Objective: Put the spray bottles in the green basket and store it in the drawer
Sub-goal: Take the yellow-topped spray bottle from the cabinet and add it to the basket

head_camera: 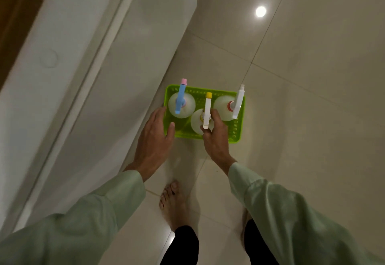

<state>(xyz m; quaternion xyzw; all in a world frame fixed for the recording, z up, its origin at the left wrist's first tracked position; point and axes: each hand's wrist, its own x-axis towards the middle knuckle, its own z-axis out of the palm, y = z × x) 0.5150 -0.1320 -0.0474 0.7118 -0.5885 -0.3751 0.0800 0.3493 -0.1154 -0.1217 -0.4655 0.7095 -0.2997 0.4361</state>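
Standing on the pale tiled floor (312,119), the person reaches both arms down, with a white cabinet front (125,77) sloping away beyond the left hand (155,131); no open drawer shows, so where the basket will go cannot be told from here. Just beyond both hands, touching the floor as far as one can judge, sits the green basket (237,131), and all three spray bottles stand upright inside it, so the loading part looks done and only the carrying and storing remain.

The left hand is spread open, fingers extended along the basket's near left wall, thumb lying over the rim; it looks placed to take that side, but nothing is clamped yet. The right hand (216,135) comes in over the near rim, its fingers curled around the neck region of the middle bottle with the yellow-tipped trigger (208,109); whether it truly grips the bottle or only steadies it cannot be told.

Beyond the left hand's fingertips stands the bottle with the blue trigger and pink nozzle (180,100). Beyond and outward of the right hand is the bottle with the white trigger (237,103), its head overhanging the far right corner. Tall bottles in a shallow basket may tip when lifted, which probably explains the steadying hand.
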